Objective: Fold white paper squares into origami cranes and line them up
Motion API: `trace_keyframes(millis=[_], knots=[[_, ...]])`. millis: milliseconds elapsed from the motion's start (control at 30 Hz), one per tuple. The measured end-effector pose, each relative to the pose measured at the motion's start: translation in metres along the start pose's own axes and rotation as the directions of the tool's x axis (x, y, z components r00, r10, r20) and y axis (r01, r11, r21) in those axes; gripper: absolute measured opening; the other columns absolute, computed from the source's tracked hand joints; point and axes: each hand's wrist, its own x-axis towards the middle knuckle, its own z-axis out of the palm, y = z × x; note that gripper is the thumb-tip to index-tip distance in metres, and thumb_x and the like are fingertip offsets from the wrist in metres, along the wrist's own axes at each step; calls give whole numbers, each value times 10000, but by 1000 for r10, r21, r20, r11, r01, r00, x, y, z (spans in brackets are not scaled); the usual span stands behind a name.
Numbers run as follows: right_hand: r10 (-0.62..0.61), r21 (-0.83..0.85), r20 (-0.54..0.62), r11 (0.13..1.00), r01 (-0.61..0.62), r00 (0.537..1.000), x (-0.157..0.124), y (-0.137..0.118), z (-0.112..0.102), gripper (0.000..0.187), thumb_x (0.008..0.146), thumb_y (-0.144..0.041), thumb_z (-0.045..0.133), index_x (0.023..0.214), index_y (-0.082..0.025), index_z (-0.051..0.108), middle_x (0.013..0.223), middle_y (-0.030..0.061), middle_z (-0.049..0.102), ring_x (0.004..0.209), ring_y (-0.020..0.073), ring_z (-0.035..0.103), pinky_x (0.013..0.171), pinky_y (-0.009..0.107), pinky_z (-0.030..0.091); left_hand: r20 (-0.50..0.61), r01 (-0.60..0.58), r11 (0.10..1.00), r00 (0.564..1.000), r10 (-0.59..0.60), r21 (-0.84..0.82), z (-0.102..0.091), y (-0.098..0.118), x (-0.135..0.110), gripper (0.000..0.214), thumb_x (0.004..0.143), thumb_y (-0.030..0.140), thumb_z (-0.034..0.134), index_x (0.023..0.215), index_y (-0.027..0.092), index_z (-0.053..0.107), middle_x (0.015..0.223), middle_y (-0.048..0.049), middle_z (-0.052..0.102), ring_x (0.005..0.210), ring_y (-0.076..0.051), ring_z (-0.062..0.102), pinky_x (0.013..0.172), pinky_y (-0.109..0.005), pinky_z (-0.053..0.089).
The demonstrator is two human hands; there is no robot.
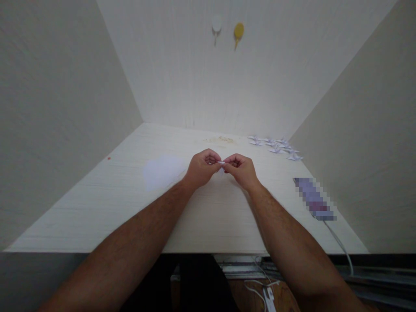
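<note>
Both hands meet above the middle of the white table (214,216). Between their fingertips is a small piece of folded white paper (221,163), mostly hidden by the fingers. My left hand (203,167) pinches its left side with thumb and forefinger, the other fingers curled in. From the right, my right hand (241,169) pinches the same paper, fingers also curled. White paper sheets (162,171) lie flat on the table to the left of my left hand. Several folded white paper cranes (276,147) sit in a cluster at the back right.
A phone-like blurred rectangle (313,199) lies at the right, with a white cable (341,245) running over the table's front edge. Walls close in the left, back and right. A white hook (216,25) and a yellow hook (238,31) are on the back wall.
</note>
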Motion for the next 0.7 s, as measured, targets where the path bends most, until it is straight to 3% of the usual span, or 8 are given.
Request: trace_keyframes(millis=[700], knots=[[-36, -93, -61, 995, 31, 997, -3, -2, 3, 180, 663, -313, 743, 665, -182, 620, 576, -4, 626, 514, 103, 520, 493, 237, 377, -57, 75, 997, 996, -74, 10, 1, 0, 0, 171, 617, 197, 777, 704, 150, 637, 634, -15, 659, 580, -109, 596, 549, -224, 449]])
